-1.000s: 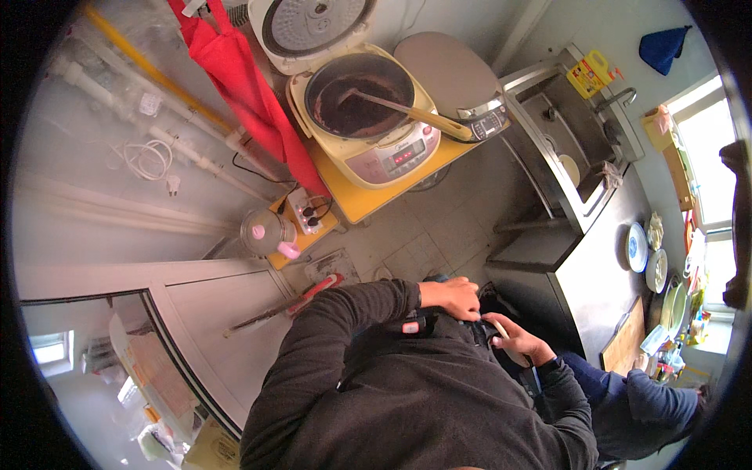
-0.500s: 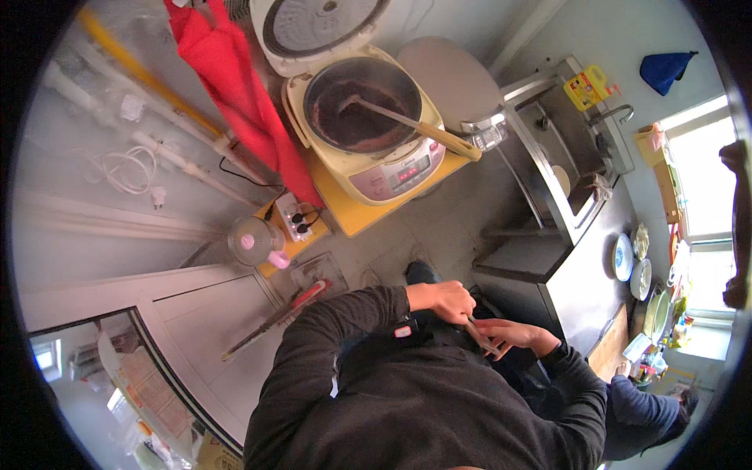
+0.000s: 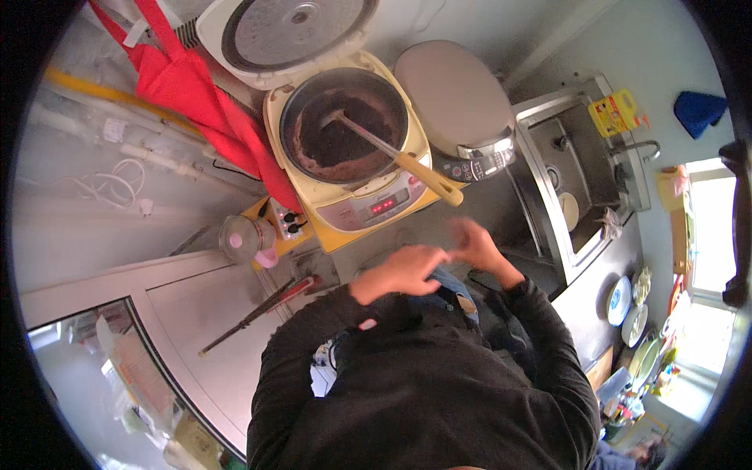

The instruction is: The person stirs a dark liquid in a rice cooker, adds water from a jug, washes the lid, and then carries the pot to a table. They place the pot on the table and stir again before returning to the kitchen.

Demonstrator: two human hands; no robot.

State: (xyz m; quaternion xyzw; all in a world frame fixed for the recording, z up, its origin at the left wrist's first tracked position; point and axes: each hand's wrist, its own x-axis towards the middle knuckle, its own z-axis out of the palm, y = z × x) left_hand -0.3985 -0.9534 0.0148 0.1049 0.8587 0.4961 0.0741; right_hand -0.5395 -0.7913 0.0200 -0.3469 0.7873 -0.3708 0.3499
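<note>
Spoon (image 3: 407, 163) at rest in a cooking pot (image 3: 345, 81), its yellow handle (image 3: 431, 180) jutting past the front rim: did anyone have hold of it?

No. The left hand (image 3: 401, 270) and right hand (image 3: 475, 247) were close together, near the handle's end but not on it. Neither showed anything in its grasp; blur meant I could not tell whether the fingers were curled or extended.

And the pot?

Inside a rice cooker (image 3: 345, 215) on a yellow surface (image 3: 331, 241), its lid (image 3: 305, 31) raised, beside a second cooker (image 3: 450, 82) with its lid down.

How would the spoon have handled?

Light and stiff, in my judgement. Its head was partly sunk in dark contents, perhaps sticky, so some drag seemed likely. The handle's free end looked the surest hold; the shaft nearer the pot might have been hot.
</note>
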